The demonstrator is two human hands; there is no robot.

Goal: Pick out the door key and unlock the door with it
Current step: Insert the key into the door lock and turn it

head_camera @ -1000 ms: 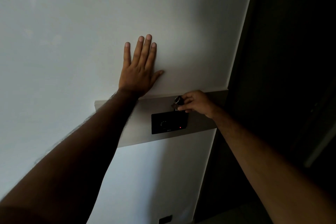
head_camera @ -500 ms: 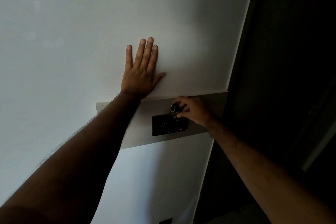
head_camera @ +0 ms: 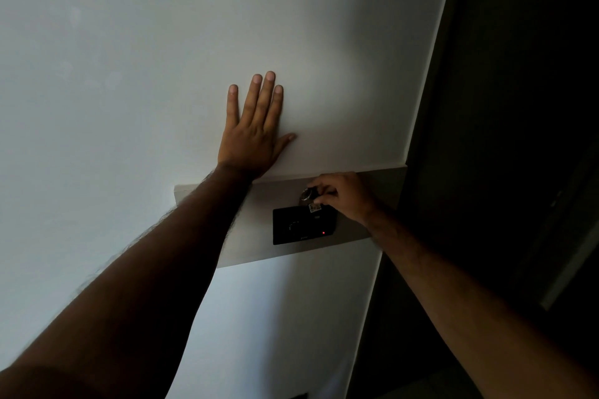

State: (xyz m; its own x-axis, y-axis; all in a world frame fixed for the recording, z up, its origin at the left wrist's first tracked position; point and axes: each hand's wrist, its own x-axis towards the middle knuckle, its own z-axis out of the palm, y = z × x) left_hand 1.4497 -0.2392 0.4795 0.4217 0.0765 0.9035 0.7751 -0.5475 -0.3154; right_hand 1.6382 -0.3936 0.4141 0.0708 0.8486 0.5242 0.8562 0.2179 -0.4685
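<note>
My left hand (head_camera: 254, 136) lies flat on the white door (head_camera: 162, 58), fingers spread, holding nothing. My right hand (head_camera: 343, 196) is closed on a key bunch (head_camera: 309, 197) with a metal ring and a small tag, held against the grey band (head_camera: 259, 220) just above the black lock panel (head_camera: 303, 225). A small red light (head_camera: 323, 232) glows on the panel. The key's blade is hidden by my fingers, so I cannot tell whether it sits in a keyhole.
The door's right edge (head_camera: 421, 113) runs down beside a dark gap and dim room (head_camera: 518, 139). A small dark fitting (head_camera: 299, 396) shows at the bottom of the door.
My right hand has dropped slightly with the keys, from the grey band's top edge to the black panel's upper edge. My left hand stays flat on the door.
</note>
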